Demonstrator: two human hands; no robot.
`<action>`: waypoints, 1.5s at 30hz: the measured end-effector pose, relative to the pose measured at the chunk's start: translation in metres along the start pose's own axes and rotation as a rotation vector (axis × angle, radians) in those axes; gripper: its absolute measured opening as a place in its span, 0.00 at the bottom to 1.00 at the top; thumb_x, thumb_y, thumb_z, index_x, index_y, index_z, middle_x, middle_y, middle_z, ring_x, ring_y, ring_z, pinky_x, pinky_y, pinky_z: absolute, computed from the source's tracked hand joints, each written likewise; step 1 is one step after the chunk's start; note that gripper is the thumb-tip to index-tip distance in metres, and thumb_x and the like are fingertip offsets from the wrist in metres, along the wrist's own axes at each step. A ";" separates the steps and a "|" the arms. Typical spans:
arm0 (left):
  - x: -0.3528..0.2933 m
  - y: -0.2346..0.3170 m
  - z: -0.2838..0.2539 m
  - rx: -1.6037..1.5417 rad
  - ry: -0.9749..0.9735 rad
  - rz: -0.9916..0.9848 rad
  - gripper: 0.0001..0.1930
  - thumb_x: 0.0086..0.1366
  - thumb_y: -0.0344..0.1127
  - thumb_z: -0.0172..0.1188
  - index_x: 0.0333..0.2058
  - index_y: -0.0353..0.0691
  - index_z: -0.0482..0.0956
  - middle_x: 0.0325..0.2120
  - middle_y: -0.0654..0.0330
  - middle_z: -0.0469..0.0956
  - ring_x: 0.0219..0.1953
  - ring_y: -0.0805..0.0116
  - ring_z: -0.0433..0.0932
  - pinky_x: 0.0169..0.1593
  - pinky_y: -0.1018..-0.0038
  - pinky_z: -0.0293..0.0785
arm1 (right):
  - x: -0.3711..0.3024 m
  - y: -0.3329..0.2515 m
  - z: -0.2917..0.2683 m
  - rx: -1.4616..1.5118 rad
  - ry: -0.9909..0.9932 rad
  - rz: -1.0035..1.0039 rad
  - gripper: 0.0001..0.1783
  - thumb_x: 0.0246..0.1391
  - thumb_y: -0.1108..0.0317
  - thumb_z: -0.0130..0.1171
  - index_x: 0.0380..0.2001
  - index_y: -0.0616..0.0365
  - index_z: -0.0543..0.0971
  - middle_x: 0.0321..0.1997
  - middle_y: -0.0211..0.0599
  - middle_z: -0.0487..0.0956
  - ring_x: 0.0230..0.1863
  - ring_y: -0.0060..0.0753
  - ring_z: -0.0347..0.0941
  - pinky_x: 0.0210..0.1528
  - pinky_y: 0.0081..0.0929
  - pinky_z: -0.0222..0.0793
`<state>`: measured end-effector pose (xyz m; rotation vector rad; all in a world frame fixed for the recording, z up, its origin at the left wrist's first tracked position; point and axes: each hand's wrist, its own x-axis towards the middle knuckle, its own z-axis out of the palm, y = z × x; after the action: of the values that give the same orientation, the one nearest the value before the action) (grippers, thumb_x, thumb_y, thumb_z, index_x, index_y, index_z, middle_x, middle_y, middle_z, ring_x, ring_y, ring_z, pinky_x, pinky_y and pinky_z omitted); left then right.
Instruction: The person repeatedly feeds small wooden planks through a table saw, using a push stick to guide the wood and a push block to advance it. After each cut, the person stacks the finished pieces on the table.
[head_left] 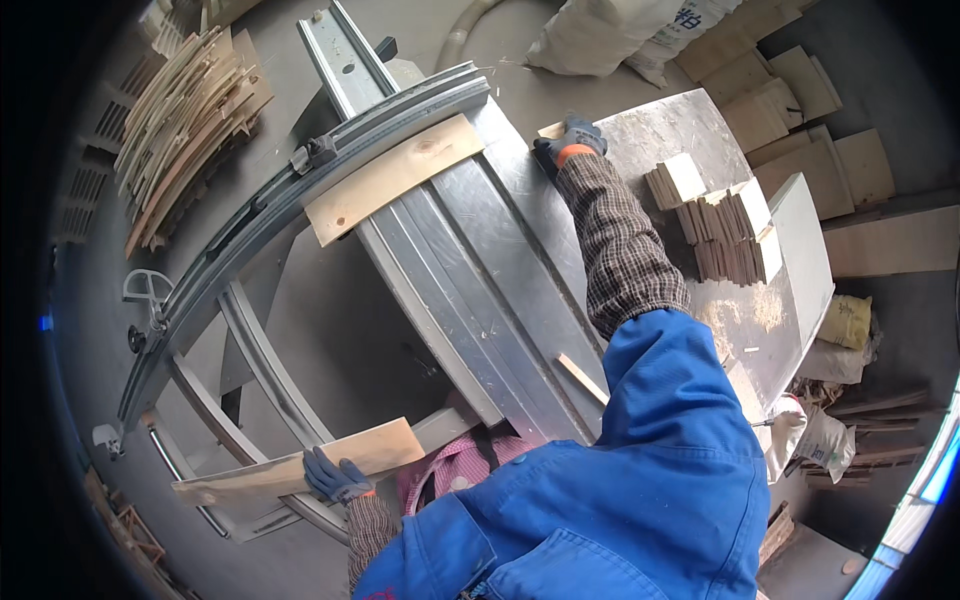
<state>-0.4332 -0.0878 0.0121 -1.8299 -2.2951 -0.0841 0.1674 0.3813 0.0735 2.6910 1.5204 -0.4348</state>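
Note:
My left hand point(336, 476), in a grey glove, grips a long wooden board point(385, 449) by its near edge, fingers over its face. The board lies across the metal rails of a sliding saw table, close to my body. My right hand point(576, 138), gloved with an orange cuff, is stretched far forward and closed on a small piece of wood point(552, 130); only its pale end shows beyond the fingers. Another wooden board point(395, 178) lies against the long metal fence point(400, 113), across the metal saw table point(470, 270).
Stacked cut wooden pieces point(725, 235) stand on the table to the right, beside sawdust point(765, 305). A narrow wood strip point(582, 378) lies near my right elbow. Piled thin boards point(190, 135) are at far left. White sacks point(600, 35) and leaning panels point(800, 85) stand beyond.

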 end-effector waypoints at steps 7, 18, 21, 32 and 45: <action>0.006 0.003 0.007 0.078 -0.101 0.014 0.30 0.74 0.51 0.37 0.67 0.37 0.60 0.68 0.48 0.60 0.69 0.48 0.58 0.70 0.49 0.49 | -0.019 0.068 -0.032 0.064 0.258 -0.242 0.60 0.37 0.32 0.70 0.68 0.60 0.64 0.63 0.54 0.73 0.65 0.54 0.68 0.65 0.41 0.66; 0.005 0.012 0.001 0.051 -0.032 0.030 0.29 0.76 0.51 0.36 0.67 0.39 0.61 0.68 0.48 0.60 0.69 0.50 0.59 0.70 0.50 0.52 | -0.073 0.112 -0.006 0.015 0.065 -0.139 0.62 0.36 0.36 0.71 0.72 0.54 0.59 0.64 0.53 0.69 0.66 0.54 0.64 0.67 0.44 0.63; 0.006 0.016 0.007 0.011 -0.002 0.026 0.29 0.75 0.50 0.37 0.67 0.39 0.60 0.68 0.48 0.60 0.69 0.50 0.58 0.70 0.51 0.51 | -0.089 0.143 -0.030 0.028 0.173 -0.224 0.62 0.37 0.36 0.71 0.71 0.57 0.59 0.62 0.55 0.70 0.65 0.56 0.65 0.66 0.43 0.65; 0.003 0.011 0.011 0.027 -0.024 -0.017 0.28 0.72 0.43 0.47 0.68 0.41 0.60 0.70 0.51 0.57 0.71 0.53 0.56 0.72 0.53 0.49 | -0.127 0.152 -0.010 -0.083 -0.101 -0.051 0.63 0.34 0.40 0.71 0.73 0.50 0.57 0.66 0.57 0.66 0.67 0.57 0.64 0.68 0.42 0.63; 0.005 0.001 0.015 0.061 -0.007 0.019 0.29 0.76 0.50 0.39 0.68 0.40 0.60 0.69 0.51 0.60 0.70 0.52 0.58 0.71 0.52 0.51 | -0.024 0.218 -0.115 -0.265 0.122 0.044 0.63 0.32 0.35 0.71 0.72 0.44 0.58 0.67 0.48 0.66 0.67 0.50 0.67 0.65 0.46 0.66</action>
<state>-0.4355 -0.0805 -0.0019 -1.8243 -2.2587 -0.0047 0.3656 0.2640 0.1643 2.5774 1.4265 -0.0612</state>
